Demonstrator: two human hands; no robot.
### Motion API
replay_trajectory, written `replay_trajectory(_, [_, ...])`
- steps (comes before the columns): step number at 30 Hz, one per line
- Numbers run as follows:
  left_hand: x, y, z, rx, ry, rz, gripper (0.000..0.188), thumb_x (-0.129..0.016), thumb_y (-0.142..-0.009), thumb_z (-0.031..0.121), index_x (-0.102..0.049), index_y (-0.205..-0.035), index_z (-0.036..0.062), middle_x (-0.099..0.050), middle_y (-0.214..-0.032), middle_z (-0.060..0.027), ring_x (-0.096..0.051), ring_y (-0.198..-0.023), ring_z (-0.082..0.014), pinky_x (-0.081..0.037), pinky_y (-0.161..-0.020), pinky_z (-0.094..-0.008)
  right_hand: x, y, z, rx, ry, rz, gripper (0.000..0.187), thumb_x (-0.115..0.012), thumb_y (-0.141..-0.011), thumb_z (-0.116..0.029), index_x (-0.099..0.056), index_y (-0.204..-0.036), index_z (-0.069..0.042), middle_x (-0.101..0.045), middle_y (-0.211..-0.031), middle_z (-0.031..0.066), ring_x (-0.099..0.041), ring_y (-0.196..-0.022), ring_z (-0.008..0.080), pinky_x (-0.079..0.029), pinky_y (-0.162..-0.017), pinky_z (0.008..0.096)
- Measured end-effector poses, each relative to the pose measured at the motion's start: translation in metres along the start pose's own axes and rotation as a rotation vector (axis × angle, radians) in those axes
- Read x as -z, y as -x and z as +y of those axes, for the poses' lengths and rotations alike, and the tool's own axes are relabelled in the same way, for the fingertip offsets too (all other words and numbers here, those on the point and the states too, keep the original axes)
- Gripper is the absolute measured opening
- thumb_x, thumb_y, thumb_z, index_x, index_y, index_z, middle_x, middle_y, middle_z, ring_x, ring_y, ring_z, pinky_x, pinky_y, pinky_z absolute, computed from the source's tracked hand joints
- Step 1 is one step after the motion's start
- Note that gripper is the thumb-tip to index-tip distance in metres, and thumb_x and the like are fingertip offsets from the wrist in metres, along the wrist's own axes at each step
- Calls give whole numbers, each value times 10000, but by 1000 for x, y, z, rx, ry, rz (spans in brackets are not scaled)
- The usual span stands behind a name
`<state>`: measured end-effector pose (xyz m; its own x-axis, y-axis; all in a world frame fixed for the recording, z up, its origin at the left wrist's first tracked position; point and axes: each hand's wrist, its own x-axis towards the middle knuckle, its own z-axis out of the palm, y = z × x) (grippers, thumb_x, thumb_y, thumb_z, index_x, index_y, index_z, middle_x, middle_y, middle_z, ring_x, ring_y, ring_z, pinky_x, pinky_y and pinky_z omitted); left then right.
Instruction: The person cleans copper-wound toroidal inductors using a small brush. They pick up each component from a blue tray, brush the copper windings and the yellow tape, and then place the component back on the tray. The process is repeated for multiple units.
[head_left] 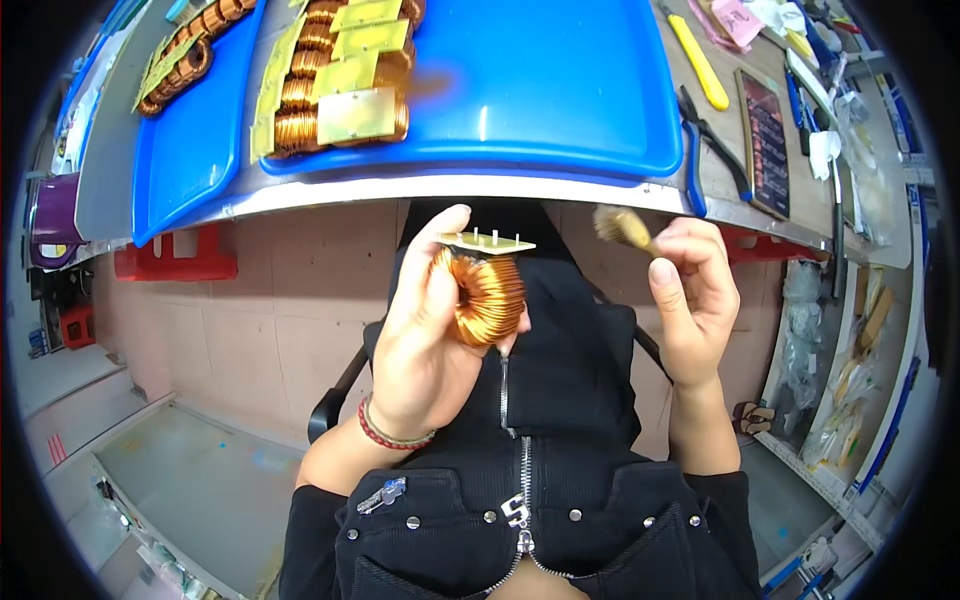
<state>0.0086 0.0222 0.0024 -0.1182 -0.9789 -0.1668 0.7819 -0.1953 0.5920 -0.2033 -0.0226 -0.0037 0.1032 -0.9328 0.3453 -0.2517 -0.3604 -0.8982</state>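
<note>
Wound coils [297,131] stand at the left of a large blue tray [560,90] beyond the hands. The left hand [425,345] is wrapped around 1 copper coil [490,305], its yellowish board [490,244] uppermost, 3 pins [495,237] pointing up. The coil lies left of the brush [628,229], well apart; the brush's long axis slants, bristles leftward. The right hand [695,295] pinches its handle. The bench edge [450,185] runs just beyond both hands; pliers [693,165] lie at right.
</note>
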Motion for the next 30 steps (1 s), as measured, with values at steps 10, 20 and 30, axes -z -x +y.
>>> replay_trajectory(10, [-21,-30,39,-296,-416,-153,833,-605,-696,-26,-142,-1379,93,-388,-1265,-128,-434,-1161,-253,-368,-981,-404,-29,-91,-58,-342,-584,-498,475,-599,-834,-135,-430,-1261,-13,-514,-1111,51,-425,-693,26,-340,-566,169])
replay_trajectory(20, [-40,-75,85,-395,-395,-242,1046,-475,-487,-41,-13,-1404,158,-323,-1326,-130,-357,-1239,-284,-305,-1030,-408,-55,-170,-85,-281,-646,-833,403,-638,-835,-154,-503,-1188,-14,-579,-1067,34,-517,-996,106,-433,-867,279])
replay_trajectory(30, [-44,-91,112,-205,51,-305,751,-610,-693,65,-174,-1305,74,-469,-1122,-152,-536,-1018,-249,-459,-864,-365,-70,-165,-96,381,-69,-497,803,-758,-589,-34,-416,-1312,-106,-464,-1092,87,-439,-660,119,-414,-609,236])
